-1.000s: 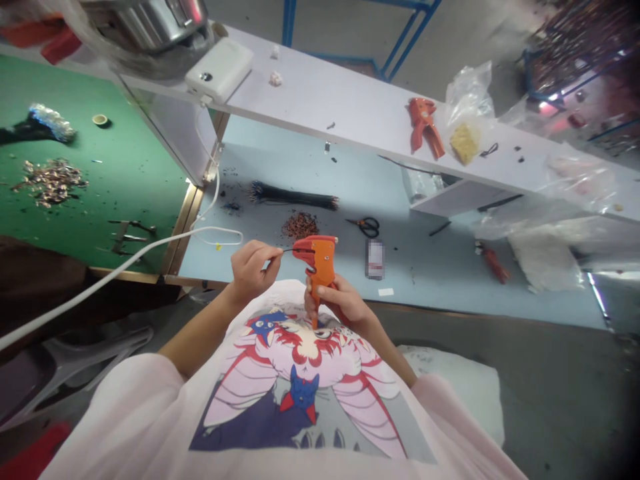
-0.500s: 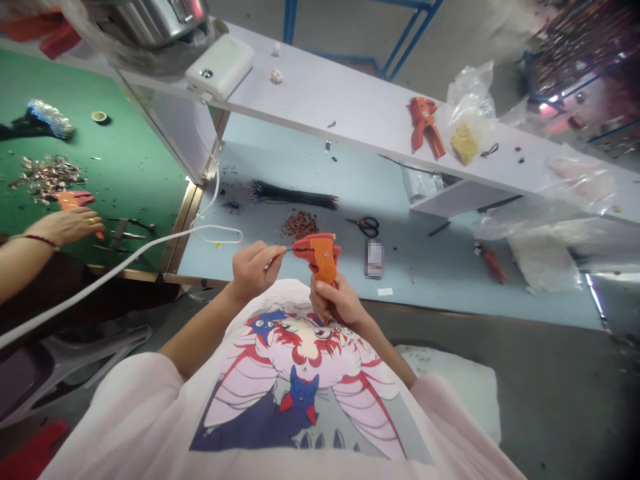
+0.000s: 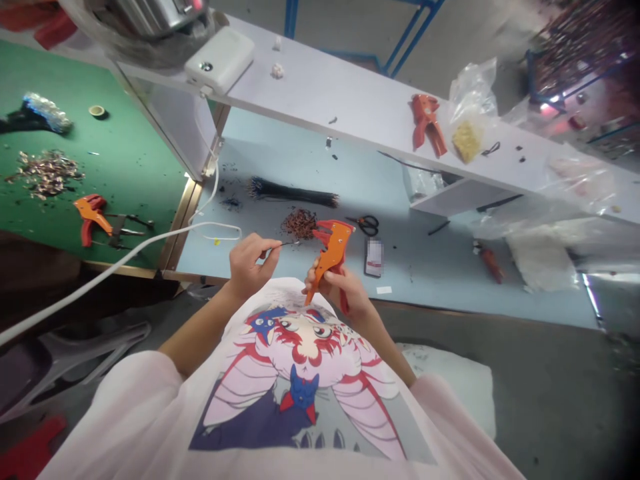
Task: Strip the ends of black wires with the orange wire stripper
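My left hand (image 3: pixel 254 265) pinches a thin dark wire (image 3: pixel 289 243) whose free end points right and looks bare. In my right hand (image 3: pixel 345 287) is an orange and red wire stripper (image 3: pixel 336 245), its jaws facing left and apart from the wire. The handles of the tool are spread. Just beyond the two hands lies a pile of copper-coloured scraps (image 3: pixel 299 224). Behind it a bundle of black wires (image 3: pixel 295 193) rests on the light blue table (image 3: pixel 425 267).
Scissors (image 3: pixel 369 225) and a phone (image 3: pixel 373 257) lie right of the stripper. A white cable (image 3: pixel 125 265) crosses at left. On the green table (image 3: pixel 150 193) are another wire stripper (image 3: pixel 93 215) and scraps (image 3: pixel 47 175). A raised shelf (image 3: pixel 320 87) spans the back.
The stripper has moved right, off the wire, and tilted, and its handles have spread. My left hand still pinches the wire. The other person's hand has left the green table, leaving its stripper there.
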A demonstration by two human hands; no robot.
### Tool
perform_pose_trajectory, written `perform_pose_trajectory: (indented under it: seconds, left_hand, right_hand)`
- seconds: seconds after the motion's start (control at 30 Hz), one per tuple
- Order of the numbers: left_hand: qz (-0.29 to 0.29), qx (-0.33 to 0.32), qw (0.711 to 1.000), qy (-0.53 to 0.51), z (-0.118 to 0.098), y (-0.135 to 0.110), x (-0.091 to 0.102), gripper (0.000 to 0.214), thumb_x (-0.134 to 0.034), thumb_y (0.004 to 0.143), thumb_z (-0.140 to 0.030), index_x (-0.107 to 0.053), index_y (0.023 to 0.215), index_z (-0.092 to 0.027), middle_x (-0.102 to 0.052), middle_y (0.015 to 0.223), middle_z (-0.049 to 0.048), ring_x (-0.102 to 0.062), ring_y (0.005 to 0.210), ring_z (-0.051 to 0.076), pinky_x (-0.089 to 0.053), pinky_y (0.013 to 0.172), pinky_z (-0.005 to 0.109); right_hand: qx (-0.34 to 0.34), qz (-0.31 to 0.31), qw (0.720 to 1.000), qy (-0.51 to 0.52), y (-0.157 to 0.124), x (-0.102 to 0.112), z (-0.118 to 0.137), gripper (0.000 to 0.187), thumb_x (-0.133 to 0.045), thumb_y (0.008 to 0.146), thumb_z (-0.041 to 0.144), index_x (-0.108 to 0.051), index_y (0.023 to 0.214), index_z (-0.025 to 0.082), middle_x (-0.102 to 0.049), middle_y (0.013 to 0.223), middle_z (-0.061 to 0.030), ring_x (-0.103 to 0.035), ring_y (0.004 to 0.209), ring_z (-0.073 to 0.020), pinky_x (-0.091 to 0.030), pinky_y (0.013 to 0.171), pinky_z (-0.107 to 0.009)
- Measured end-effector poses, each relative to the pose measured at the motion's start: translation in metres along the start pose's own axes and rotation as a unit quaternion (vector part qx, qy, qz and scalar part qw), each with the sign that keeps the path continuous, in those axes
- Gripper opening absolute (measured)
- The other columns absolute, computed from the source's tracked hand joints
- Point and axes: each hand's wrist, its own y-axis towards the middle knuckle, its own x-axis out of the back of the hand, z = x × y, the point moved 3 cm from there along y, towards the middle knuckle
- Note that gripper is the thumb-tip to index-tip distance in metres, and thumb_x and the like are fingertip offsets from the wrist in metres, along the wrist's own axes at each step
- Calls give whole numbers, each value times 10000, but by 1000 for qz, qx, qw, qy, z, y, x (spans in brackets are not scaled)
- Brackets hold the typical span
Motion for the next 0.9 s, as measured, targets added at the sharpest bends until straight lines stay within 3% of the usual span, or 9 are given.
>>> perform_pose_trajectory:
  seconds: [0.17, 0.47, 0.9]
  left_hand:
    - [-12, -57, 998, -2, -8, -2, -3, 106, -639, 743, -121, -625, 830, -180, -609, 634, -12, -483, 529, 75, -395, 524, 198]
    - [-29, 104, 993, -53, -4, 1, -3, 37, -609, 790, -187, -636, 810, -172, -523, 618, -17, -437, 536, 79, -364, 510, 217]
    - [25, 56, 995, -79, 0, 1, -8, 74, -612, 799, -167, -657, 853, -191, -553, 630, -8, -454, 564, 88, -379, 545, 227]
  right_hand:
    - [1, 17, 999, -37, 3, -9, 0, 305, -654, 756, 296, -518, 997, 168, -592, 860, -46, -608, 749, -185, -519, 645, -336]
    - [-59, 87, 992, -70, -2, -14, 0, 350, -677, 744, 338, -531, 997, 145, -594, 842, -52, -600, 759, -188, -506, 696, -350]
    - [-69, 112, 990, -58, -6, -17, 2, 385, -679, 738, 375, -527, 995, 133, -608, 823, -68, -602, 747, -201, -499, 706, -369]
